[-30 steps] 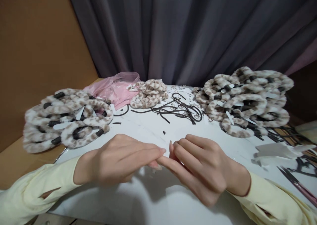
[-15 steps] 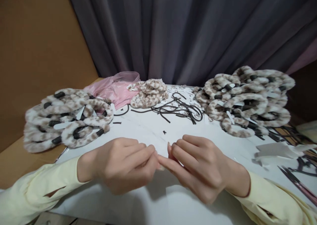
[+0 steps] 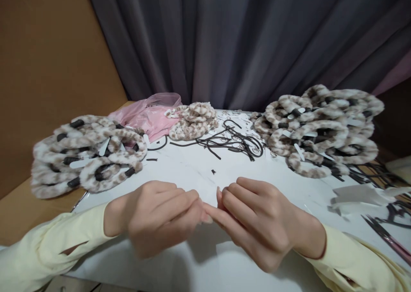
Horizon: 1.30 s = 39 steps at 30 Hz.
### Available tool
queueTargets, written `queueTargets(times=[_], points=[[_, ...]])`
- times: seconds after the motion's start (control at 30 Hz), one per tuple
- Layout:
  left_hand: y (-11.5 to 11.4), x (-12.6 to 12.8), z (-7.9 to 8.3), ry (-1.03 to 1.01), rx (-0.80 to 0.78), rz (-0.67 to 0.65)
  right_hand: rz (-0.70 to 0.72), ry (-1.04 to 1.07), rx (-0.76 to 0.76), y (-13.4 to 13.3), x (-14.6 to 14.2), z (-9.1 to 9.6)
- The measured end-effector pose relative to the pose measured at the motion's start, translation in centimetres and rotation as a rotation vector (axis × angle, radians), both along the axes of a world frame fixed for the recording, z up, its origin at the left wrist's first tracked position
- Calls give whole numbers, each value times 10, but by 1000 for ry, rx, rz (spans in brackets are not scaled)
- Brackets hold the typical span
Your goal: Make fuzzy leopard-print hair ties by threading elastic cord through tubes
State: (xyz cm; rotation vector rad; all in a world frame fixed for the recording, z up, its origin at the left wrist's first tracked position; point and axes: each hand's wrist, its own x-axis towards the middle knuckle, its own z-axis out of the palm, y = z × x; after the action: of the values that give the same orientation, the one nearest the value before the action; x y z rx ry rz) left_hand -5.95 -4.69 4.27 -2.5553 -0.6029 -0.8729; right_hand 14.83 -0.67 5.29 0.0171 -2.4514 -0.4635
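Observation:
My left hand [image 3: 160,215] and my right hand [image 3: 260,221] meet low over the white table [image 3: 192,168], fingertips touching at the middle. Both are curled into a pinch, and whatever sits between the fingers is hidden. Pale yellow sleeves cover both wrists. Ahead lies a tangle of dark brown elastic cords [image 3: 231,142]. A pile of fuzzy leopard-print hair ties [image 3: 86,155] rests at the left, a bigger heap of the same ties [image 3: 324,129] at the right, and a small cluster [image 3: 192,120] at the back centre.
A pink plastic bag [image 3: 150,114] lies behind the left pile. White paper scraps [image 3: 359,195] and dark cords with scissors-like handles [image 3: 385,232] sit at the right edge. A grey curtain [image 3: 244,39] hangs behind the table; a brown wall is at the left.
My left hand's fingers have curled in from stretched to a tight pinch against my right fingertips. Both hands have shifted slightly; the piles have not moved.

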Motion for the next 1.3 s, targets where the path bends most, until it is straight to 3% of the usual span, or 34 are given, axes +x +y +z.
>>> queueTargets(times=[0.2, 0.47, 0.63, 0.97, 1.13, 1.3], points=[[4, -8, 6, 43, -158, -108, -23, -5, -9, -1, -1, 0], [9, 3, 1, -221, -379, -92, -17, -22, 17, 1, 1, 4], [8, 0, -4, -144, -304, -72, -33, -17, 39, 2, 1, 2], [9, 0, -3, 111, 42, -96, -27, -11, -39, -1, -1, 0], [9, -3, -10, 200, 95, 8, -55, 8, -71, -2, -1, 0], [9, 2, -15, 31, 8, 34, -56, 11, -117, 0, -1, -3]])
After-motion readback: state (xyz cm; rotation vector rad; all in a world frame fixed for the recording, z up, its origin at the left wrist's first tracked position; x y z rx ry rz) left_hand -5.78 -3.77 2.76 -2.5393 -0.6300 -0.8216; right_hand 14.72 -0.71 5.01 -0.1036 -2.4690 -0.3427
